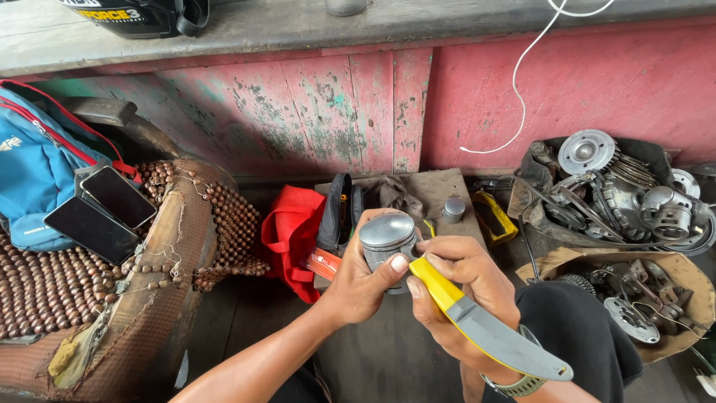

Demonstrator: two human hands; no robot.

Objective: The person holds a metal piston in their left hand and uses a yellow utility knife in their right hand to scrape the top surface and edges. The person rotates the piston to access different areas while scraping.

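Against peeling red wooden wall (567,82): grey piston (387,237) gripped in left hand (363,280). Touched from right by yellow-handled tool (477,321), clasped in closed right hand (462,291).

head view | looks down, forward | close over hands, red wall (567,82) beyond

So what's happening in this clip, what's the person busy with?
A person holds a round silver metal piston in the left hand and a yellow-handled tool with a grey blade in the right hand, its yellow end at the piston's side. A pile of metal engine parts lies to the right, and two dark phones rest on a blue backpack.
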